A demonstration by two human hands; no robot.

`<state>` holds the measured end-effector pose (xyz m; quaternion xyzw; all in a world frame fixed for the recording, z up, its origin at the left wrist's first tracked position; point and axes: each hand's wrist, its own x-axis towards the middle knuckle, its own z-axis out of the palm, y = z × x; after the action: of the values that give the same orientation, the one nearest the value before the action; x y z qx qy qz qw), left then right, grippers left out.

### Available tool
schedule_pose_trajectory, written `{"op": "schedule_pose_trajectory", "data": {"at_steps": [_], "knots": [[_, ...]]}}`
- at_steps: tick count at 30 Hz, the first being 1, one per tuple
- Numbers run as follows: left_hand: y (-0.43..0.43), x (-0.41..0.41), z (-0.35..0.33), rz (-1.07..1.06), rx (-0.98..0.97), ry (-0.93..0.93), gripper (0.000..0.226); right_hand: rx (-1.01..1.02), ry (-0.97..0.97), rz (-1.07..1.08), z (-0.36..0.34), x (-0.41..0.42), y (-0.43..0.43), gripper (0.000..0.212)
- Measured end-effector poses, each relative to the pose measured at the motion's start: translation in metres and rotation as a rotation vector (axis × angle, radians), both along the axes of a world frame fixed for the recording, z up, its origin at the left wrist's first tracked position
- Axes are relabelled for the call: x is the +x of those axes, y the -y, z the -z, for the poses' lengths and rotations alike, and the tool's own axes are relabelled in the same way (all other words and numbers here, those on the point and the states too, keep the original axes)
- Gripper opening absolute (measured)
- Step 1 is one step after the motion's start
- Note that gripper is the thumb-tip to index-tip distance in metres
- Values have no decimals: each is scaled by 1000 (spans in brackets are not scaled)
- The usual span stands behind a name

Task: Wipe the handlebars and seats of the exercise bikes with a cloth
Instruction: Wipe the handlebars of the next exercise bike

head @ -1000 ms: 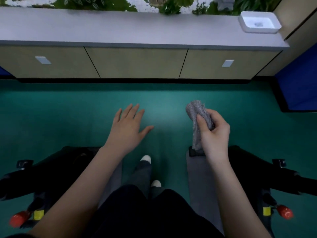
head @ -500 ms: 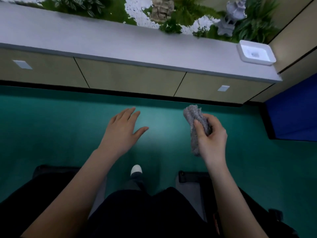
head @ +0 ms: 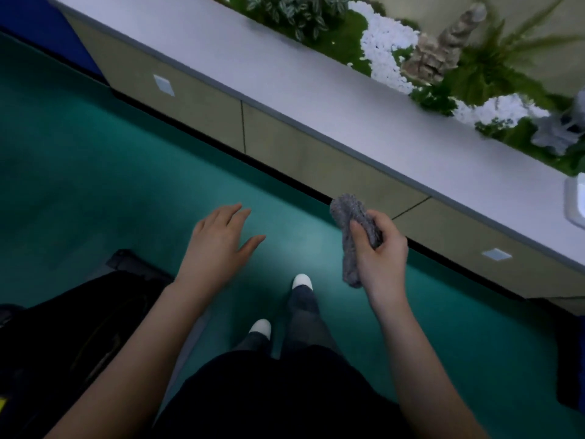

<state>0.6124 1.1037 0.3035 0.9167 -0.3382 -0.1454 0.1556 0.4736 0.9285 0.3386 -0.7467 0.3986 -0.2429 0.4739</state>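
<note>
Looking down from my head, I see my right hand (head: 383, 258) curled round the grey cloth (head: 345, 213). Thumb and fingers pinch its bunched middle, with one end poking up above my knuckles and the other hanging below my palm. The cloth is in the air over the green floor (head: 95, 201), touching no bike. My left hand (head: 218, 248) is empty and flat, fingers (head: 234, 213) straight and close together with the thumb out to the side, hovering above the floor. The only bike part I can make out is a dark frame (head: 95, 312) standing on the floor beside my left forearm; no handlebar or seat shows. As I judge it, the wadded cloth would wipe with only a small patch and skip parts of a grip or seat unless I open it out. The hanging end could also work loose from my pinch. My white shoes (head: 302, 282) are near the frame's foot, so I could catch it stepping round. The grey ledge (head: 285, 77) ahead is no part of the job.
</note>
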Motion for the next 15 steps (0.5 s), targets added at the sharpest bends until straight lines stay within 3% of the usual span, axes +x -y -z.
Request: {"op": "schedule_pose_trajectory", "data": {"at_steps": [11, 15], "knots": [[82, 50, 2, -255, 123, 56, 59, 41, 108, -297, -2, 109, 130, 23], [119, 60, -2, -324, 120, 65, 59, 78, 89, -304, 3, 132, 185, 10]]}}
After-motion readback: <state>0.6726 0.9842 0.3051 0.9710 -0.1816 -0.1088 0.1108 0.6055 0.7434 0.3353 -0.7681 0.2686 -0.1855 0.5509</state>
